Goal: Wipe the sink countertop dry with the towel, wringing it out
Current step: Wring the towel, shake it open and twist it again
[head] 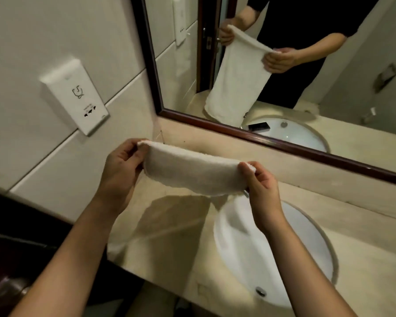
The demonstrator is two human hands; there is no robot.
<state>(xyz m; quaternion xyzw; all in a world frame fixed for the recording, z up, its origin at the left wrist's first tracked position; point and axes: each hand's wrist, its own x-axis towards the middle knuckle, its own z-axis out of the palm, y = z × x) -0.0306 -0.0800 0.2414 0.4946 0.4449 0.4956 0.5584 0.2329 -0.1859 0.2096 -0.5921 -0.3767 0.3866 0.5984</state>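
Towel (190,172), white nubby terry, hangs stretched between my left hand (121,165) and right hand (261,186), each pinching a top corner, above the glossy beige stone-like worktop (169,227) beside the oval white basin (249,255).

We are in a bathroom, at a washstand. A white oval sink (249,252) sits sunk into a beige stone countertop (169,227) at the lower right of the frame. Above it, across the upper right, hangs a mirror (306,65) in a dark wooden frame. On the pale tiled wall (32,42) at the left we see a white wall-mounted box (74,97).
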